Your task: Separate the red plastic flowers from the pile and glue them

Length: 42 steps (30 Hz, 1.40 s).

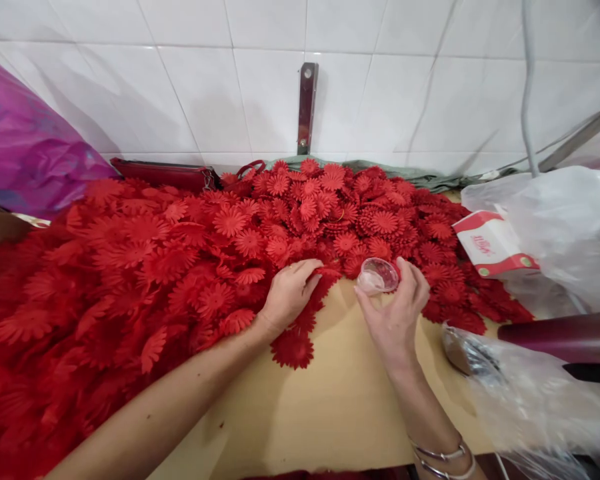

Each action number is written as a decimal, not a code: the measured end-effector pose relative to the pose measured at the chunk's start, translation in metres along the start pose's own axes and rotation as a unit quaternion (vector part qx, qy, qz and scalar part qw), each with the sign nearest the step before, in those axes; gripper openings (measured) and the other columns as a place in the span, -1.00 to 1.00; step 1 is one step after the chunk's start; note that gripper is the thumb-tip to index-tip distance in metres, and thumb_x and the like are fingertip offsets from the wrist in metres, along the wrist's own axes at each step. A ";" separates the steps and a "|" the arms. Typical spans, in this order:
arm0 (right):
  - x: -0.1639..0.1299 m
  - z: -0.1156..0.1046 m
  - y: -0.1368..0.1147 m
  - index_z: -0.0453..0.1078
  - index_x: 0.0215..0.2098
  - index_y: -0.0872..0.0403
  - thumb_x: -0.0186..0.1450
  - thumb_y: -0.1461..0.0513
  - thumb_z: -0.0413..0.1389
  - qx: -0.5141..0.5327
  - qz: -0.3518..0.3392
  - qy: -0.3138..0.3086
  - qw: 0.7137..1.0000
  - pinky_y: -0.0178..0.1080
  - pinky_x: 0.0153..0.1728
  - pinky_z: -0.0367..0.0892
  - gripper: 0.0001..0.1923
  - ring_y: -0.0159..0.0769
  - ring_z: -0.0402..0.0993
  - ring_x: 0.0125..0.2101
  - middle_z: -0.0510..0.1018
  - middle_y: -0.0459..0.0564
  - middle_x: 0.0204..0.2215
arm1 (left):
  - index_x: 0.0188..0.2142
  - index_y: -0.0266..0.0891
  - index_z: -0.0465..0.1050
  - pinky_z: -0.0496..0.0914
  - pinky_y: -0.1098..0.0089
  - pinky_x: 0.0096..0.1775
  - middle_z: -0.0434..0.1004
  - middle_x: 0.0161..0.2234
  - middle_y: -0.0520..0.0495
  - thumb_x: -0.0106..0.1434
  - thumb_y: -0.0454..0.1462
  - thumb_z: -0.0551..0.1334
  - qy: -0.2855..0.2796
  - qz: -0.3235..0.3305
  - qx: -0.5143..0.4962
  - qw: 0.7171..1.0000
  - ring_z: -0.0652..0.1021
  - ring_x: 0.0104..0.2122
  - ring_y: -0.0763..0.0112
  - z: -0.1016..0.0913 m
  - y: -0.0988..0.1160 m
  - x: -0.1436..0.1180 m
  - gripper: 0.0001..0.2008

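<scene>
White tiled wall (190,87), probably wooden table (330,400)

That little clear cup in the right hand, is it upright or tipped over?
Tipped. The clear cup, pinched in the right hand, shows its round mouth toward the camera, over the red flowers.

left hand (289,293) on red flower pile (190,267) | right hand (397,310) holds clear round piece (378,275) | tan table (330,407)

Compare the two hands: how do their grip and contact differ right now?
The left hand lies palm down on the pile of red fabric flowers, fingers curled over a petal edge; the right hand is raised off the table, pinching a small clear cup. The left hand's wrist is bare; the right hand's wrist carries metal bangles. Both sit at the pile's near edge.
</scene>
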State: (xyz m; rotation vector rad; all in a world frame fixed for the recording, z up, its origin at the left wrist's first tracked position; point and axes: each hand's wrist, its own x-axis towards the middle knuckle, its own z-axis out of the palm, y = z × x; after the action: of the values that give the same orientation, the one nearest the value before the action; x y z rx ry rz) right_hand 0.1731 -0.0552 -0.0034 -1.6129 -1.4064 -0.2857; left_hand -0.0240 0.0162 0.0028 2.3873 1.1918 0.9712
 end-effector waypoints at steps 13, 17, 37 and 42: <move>0.030 -0.018 -0.063 0.52 -0.09 0.01 0.45 0.25 0.06 0.161 -0.058 -0.109 0.979 -0.07 0.00 0.48 -0.81 -0.21 0.58 -0.15 0.66 0.01 -0.20 | -0.18 -0.21 0.56 0.48 0.43 -0.14 0.67 -0.26 0.01 0.33 -0.19 0.34 -0.006 -0.034 -0.179 0.983 0.63 -0.27 0.41 -0.046 0.015 -0.009 -0.86; 0.047 -0.038 -0.043 0.55 -0.13 0.03 0.42 0.19 0.11 0.093 -0.003 -0.011 0.996 -0.03 0.03 0.43 -0.82 -0.16 0.54 -0.07 0.60 0.07 -0.14 | -0.19 -0.21 0.51 0.47 0.31 0.01 0.63 -0.15 -0.09 0.43 -0.20 0.21 0.038 -0.026 -0.095 0.994 0.61 -0.10 0.32 -0.042 0.016 -0.016 -0.85; 0.070 -0.032 0.004 0.54 -0.43 0.03 0.30 0.27 0.20 -0.159 -0.091 -0.209 0.961 -0.07 -0.24 0.22 -0.85 -0.11 0.23 -0.31 0.55 0.05 -0.39 | 0.04 -0.20 0.50 0.32 -0.03 0.21 0.60 0.04 -0.20 0.40 -0.22 0.25 -0.108 0.134 0.161 0.972 0.51 0.15 0.05 -0.042 -0.017 -0.022 -0.75; 0.072 -0.038 -0.002 0.50 -0.42 0.04 0.28 0.30 0.16 -0.104 -0.071 -0.199 0.972 -0.10 -0.20 0.23 -0.88 -0.17 0.29 -0.33 0.54 0.01 -0.39 | 0.08 -0.19 0.47 0.39 0.03 0.19 0.50 0.17 -0.22 0.38 -0.19 0.27 -0.088 0.097 0.046 0.990 0.49 0.16 0.10 -0.055 0.016 -0.020 -0.69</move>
State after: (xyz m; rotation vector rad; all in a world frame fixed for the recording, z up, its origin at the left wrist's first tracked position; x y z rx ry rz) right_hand 0.2089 -0.0378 0.0681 -1.8127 -1.8525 -0.2042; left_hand -0.0607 -0.0105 0.0422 2.6391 0.9754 0.7536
